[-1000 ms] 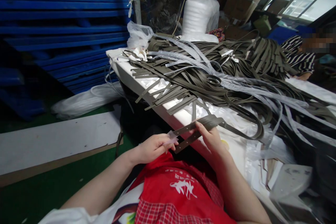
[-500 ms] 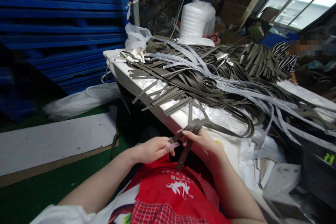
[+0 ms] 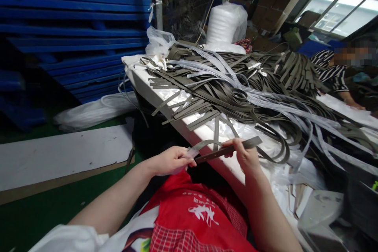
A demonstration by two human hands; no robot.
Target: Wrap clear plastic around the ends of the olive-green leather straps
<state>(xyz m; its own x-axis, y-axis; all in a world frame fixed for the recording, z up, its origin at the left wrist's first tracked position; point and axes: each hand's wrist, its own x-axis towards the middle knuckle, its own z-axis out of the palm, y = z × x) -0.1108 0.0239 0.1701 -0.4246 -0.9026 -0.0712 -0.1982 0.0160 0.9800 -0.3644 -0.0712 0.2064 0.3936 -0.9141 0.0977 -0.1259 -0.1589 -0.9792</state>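
A dark olive strap (image 3: 213,155) with small punched holes stretches between my two hands over the table's near edge. My left hand (image 3: 174,160) is closed at its left end, with a piece of clear plastic (image 3: 192,152) showing at the fingertips. Whether the plastic wraps the strap is too small to tell. My right hand (image 3: 243,153) is wrapped round the strap further right, and a flat end sticks out past the fingers. A second stretch of strap arches above, between the hands. Beyond them, many similar straps (image 3: 212,92) lie heaped on the table.
Long clear plastic strips (image 3: 274,101) trail across the heap on the white table (image 3: 147,86). A white wrapped roll (image 3: 222,25) stands behind. Blue pallets (image 3: 79,12) are stacked at left, above a white board (image 3: 71,155). A person in a striped sleeve (image 3: 339,76) sits at far right.
My right hand has moved right and turned over, drawing the crossed, hanging strap out into a nearly straight line. My left hand stays in about the same place. The view has shifted slightly.
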